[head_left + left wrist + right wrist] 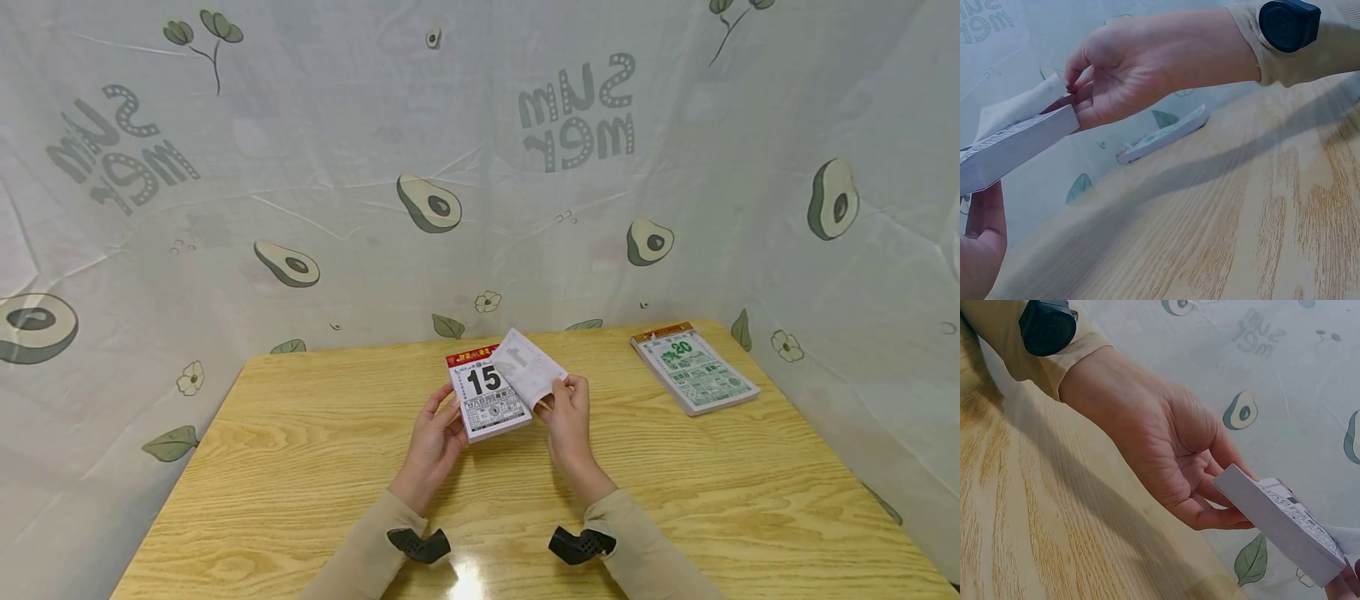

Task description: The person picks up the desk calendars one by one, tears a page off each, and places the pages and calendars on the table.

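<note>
Both hands [431, 433] w/ curled fingers [448, 408] grip calendar [487, 400].

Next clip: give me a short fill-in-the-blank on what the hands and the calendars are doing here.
1. The calendar held in the left hand shows the number ____.
2. The right hand pinches a loose ____ lifted off that calendar.
3. The second calendar lies on the table, showing a green ____.

Missing words: 15; page; 20

Perhaps staged booth: draped cloth [480, 167].
</note>
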A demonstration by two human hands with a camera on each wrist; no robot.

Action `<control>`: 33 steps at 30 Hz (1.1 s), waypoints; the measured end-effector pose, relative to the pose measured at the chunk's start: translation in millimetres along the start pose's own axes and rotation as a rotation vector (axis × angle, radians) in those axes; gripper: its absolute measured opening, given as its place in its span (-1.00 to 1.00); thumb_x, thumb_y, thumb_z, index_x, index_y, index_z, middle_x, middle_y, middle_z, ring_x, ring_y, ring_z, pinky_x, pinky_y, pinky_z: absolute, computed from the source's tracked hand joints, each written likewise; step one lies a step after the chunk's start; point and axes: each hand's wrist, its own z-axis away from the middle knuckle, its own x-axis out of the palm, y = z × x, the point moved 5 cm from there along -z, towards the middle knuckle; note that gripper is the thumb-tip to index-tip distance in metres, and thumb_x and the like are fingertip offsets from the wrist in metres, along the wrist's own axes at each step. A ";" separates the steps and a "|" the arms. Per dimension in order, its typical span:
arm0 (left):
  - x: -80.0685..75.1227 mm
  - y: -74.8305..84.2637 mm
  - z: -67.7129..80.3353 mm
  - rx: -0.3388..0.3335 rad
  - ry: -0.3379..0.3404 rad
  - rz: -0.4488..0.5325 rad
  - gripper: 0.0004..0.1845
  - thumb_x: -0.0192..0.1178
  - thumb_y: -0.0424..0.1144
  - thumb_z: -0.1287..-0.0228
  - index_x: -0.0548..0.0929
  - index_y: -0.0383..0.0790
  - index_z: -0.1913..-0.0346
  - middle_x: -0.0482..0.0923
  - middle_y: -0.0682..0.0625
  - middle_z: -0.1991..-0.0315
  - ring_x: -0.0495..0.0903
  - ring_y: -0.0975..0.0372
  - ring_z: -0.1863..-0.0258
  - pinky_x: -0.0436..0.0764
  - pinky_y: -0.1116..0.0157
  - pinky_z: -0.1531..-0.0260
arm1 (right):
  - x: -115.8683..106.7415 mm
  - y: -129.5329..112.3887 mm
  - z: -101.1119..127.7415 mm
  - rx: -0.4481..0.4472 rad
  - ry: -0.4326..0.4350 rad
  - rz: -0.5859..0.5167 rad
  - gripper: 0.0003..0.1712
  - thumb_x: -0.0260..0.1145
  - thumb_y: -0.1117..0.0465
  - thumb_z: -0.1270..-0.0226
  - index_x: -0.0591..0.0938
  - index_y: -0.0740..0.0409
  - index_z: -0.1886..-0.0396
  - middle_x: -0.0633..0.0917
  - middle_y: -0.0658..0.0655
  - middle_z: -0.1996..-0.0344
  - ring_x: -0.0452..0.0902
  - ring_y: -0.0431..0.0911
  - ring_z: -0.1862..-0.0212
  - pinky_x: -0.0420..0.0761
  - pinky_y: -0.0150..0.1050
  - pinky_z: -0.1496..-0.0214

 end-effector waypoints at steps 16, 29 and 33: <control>-1.8 2.6 -2.1 0.017 0.009 0.001 -0.71 0.00 -0.40 -0.46 0.44 -0.06 -0.14 0.68 0.07 0.10 0.66 0.25 0.23 0.64 0.32 0.25 | -1.9 0.0 0.7 -0.016 0.000 0.038 -0.90 -0.17 0.26 -0.58 0.24 0.23 0.09 0.58 0.14 0.19 0.61 -0.25 0.34 0.64 -0.36 0.25; -3.2 2.4 -3.8 0.015 0.028 0.026 -0.73 -0.01 -0.41 -0.46 0.45 -0.05 -0.11 0.70 0.06 0.15 0.67 0.24 0.27 0.65 0.30 0.26 | -1.1 0.4 1.3 -0.021 0.008 0.016 -0.89 -0.20 0.26 -0.59 0.22 0.21 0.07 0.55 0.10 0.23 0.59 -0.24 0.41 0.61 -0.37 0.33; -3.5 2.6 -3.9 0.017 0.032 0.013 -0.71 -0.01 -0.40 -0.46 0.44 -0.07 -0.14 0.70 0.06 0.14 0.67 0.23 0.27 0.65 0.29 0.25 | -1.3 1.3 0.7 -0.019 0.009 0.017 -0.85 -0.21 0.25 -0.60 0.19 0.27 0.04 0.53 0.06 0.26 0.54 -0.25 0.43 0.59 -0.39 0.34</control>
